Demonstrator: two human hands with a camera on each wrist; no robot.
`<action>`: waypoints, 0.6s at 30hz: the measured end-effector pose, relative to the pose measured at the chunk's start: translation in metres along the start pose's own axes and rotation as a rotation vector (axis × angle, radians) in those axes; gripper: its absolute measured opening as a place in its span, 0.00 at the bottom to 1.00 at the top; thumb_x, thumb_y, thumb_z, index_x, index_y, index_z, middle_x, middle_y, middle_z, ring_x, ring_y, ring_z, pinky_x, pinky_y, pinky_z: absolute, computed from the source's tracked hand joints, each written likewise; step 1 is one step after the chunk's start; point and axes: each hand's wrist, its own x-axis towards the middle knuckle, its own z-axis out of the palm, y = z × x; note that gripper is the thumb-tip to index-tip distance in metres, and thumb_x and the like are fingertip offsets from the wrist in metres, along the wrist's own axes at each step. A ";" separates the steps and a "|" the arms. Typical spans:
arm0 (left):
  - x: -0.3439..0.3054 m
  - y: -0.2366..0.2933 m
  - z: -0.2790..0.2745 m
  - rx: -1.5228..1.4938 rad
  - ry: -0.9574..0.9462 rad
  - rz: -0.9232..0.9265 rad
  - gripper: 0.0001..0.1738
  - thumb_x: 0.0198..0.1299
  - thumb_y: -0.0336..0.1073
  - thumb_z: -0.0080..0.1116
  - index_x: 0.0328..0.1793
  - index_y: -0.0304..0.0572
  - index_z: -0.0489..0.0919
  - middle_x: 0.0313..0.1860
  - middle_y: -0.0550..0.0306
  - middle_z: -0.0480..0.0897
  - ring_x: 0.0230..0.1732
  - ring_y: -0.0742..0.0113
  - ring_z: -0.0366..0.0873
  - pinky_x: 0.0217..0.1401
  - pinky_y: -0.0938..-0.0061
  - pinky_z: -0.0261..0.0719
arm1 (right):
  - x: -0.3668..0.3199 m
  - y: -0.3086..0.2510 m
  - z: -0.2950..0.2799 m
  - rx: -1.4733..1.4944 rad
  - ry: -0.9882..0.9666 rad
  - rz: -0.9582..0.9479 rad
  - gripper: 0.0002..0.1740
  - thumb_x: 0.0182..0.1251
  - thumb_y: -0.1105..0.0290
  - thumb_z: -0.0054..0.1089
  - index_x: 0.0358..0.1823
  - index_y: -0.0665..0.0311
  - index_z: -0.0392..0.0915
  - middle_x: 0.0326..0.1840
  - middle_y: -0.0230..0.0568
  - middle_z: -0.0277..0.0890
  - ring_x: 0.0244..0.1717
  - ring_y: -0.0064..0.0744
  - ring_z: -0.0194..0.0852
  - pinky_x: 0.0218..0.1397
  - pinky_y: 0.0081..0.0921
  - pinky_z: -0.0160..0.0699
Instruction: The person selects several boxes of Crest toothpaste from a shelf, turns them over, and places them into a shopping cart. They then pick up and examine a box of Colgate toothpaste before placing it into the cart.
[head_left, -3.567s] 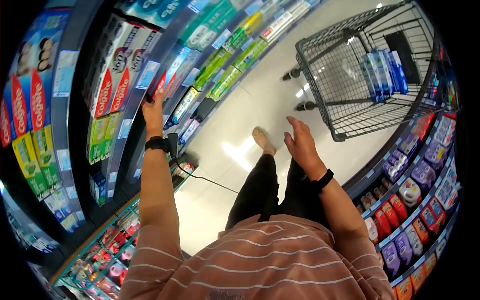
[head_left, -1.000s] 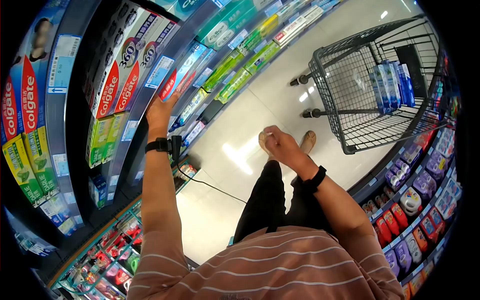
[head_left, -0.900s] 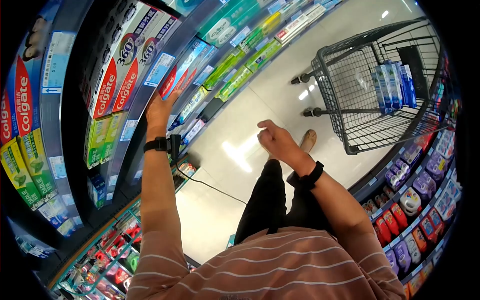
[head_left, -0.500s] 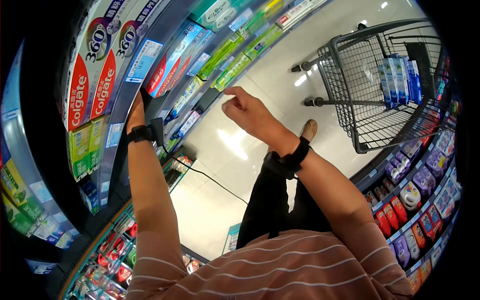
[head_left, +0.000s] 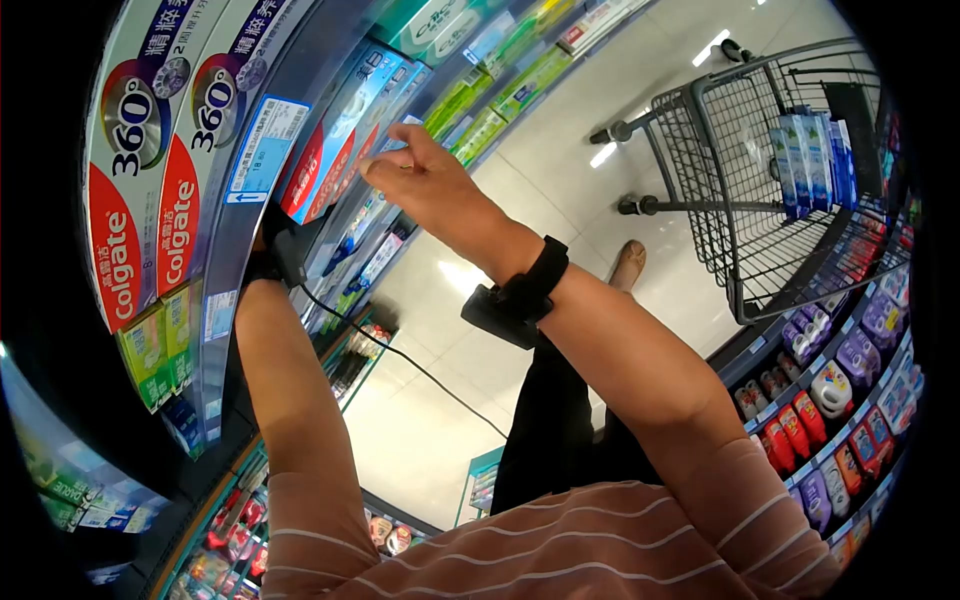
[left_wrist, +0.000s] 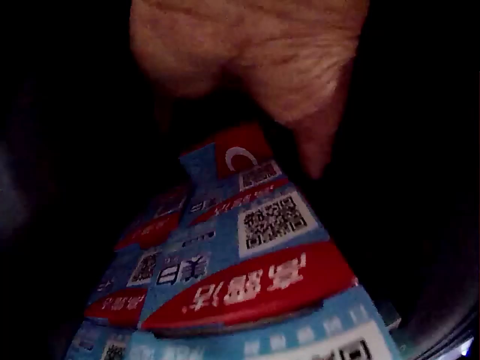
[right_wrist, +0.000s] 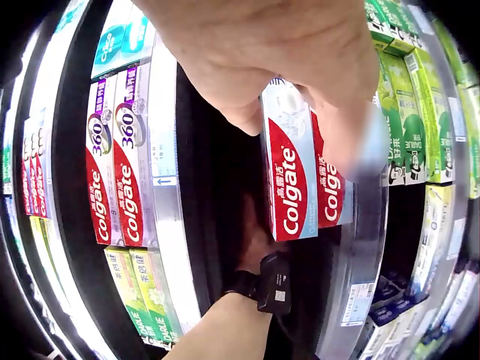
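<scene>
My left hand (left_wrist: 255, 56) reaches into the dark shelf beside several red and blue Colgate toothpaste boxes (left_wrist: 247, 292). Its thumb points down by the row's right side in the left wrist view; the other fingers are hidden, so I cannot tell whether they grip a box. In the head view the shelf edge covers most of that hand, leaving the forearm in sight. My right hand (head_left: 430, 185), fingers loosely bent, is raised in front of the same boxes (head_left: 325, 165). From the right wrist, this hand (right_wrist: 277, 52) overlaps the tops of two Colgate boxes (right_wrist: 292, 176).
Grey 360 Colgate boxes (head_left: 130, 160) stand on the neighbouring shelf, above green Darlie boxes (head_left: 155, 350). A price rail (head_left: 265, 150) runs between. A shopping cart (head_left: 740, 190) with blue packs (head_left: 815, 160) stands at right. A cable (head_left: 400, 350) hangs from the left wrist.
My left hand has gone deeper into the shelf, out of the head view. The right hand has moved up and left, from over the floor to the toothpaste boxes. The view is closer to the shelf.
</scene>
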 end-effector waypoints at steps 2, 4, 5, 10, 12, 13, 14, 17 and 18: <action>0.005 -0.004 0.002 -0.020 0.003 -0.021 0.32 0.72 0.53 0.58 0.70 0.34 0.75 0.67 0.43 0.77 0.66 0.47 0.75 0.70 0.58 0.71 | 0.006 0.005 0.005 0.041 0.006 -0.011 0.44 0.68 0.53 0.67 0.74 0.77 0.59 0.54 0.54 0.82 0.55 0.39 0.82 0.59 0.31 0.78; 0.010 -0.008 0.002 -0.033 0.001 -0.040 0.32 0.72 0.53 0.58 0.70 0.34 0.75 0.68 0.43 0.77 0.67 0.47 0.75 0.71 0.58 0.71 | 0.009 0.007 0.007 0.060 0.014 -0.005 0.44 0.69 0.55 0.67 0.74 0.77 0.58 0.55 0.56 0.81 0.55 0.39 0.82 0.59 0.31 0.78; 0.012 -0.009 0.001 -0.037 -0.001 -0.047 0.32 0.72 0.53 0.58 0.70 0.34 0.75 0.68 0.44 0.76 0.67 0.47 0.75 0.71 0.58 0.71 | 0.010 0.006 0.008 0.058 0.019 0.005 0.44 0.69 0.55 0.67 0.74 0.77 0.58 0.56 0.57 0.81 0.55 0.39 0.81 0.59 0.30 0.78; 0.020 -0.014 0.000 -0.063 -0.002 -0.077 0.32 0.72 0.52 0.59 0.71 0.35 0.74 0.70 0.44 0.75 0.68 0.48 0.73 0.72 0.58 0.70 | 0.017 0.013 0.012 0.084 0.004 -0.012 0.44 0.69 0.56 0.68 0.74 0.78 0.57 0.58 0.60 0.79 0.54 0.38 0.81 0.59 0.31 0.78; 0.022 -0.016 -0.001 -0.070 -0.004 -0.090 0.32 0.72 0.52 0.59 0.71 0.35 0.73 0.70 0.45 0.75 0.69 0.48 0.73 0.72 0.57 0.70 | 0.019 0.016 0.016 0.093 0.019 -0.038 0.43 0.69 0.56 0.68 0.73 0.78 0.58 0.58 0.59 0.79 0.54 0.38 0.82 0.58 0.30 0.78; 0.022 -0.017 -0.002 -0.075 -0.002 -0.093 0.32 0.72 0.52 0.59 0.72 0.35 0.73 0.71 0.45 0.74 0.69 0.48 0.73 0.72 0.57 0.69 | 0.019 0.015 0.017 0.099 0.021 -0.038 0.44 0.68 0.56 0.68 0.74 0.78 0.58 0.58 0.59 0.79 0.54 0.37 0.81 0.58 0.29 0.79; 0.022 -0.019 -0.002 -0.079 -0.001 -0.099 0.32 0.72 0.52 0.59 0.72 0.35 0.73 0.71 0.45 0.74 0.69 0.48 0.72 0.73 0.57 0.69 | 0.018 0.013 0.018 0.105 0.022 -0.038 0.44 0.68 0.56 0.68 0.74 0.78 0.57 0.58 0.59 0.79 0.54 0.37 0.81 0.58 0.29 0.79; 0.025 -0.021 -0.003 -0.095 0.000 -0.113 0.33 0.72 0.52 0.59 0.72 0.35 0.72 0.72 0.45 0.73 0.70 0.49 0.72 0.73 0.57 0.69 | 0.019 0.011 0.018 0.050 0.049 -0.020 0.45 0.69 0.56 0.68 0.75 0.79 0.57 0.56 0.57 0.80 0.54 0.35 0.81 0.58 0.28 0.79; 0.026 -0.022 -0.005 -0.098 0.000 -0.117 0.33 0.72 0.52 0.59 0.73 0.35 0.72 0.72 0.45 0.73 0.70 0.49 0.71 0.73 0.57 0.69 | 0.019 0.011 0.019 0.021 0.061 -0.011 0.45 0.69 0.57 0.68 0.75 0.79 0.57 0.55 0.56 0.81 0.54 0.35 0.81 0.58 0.27 0.78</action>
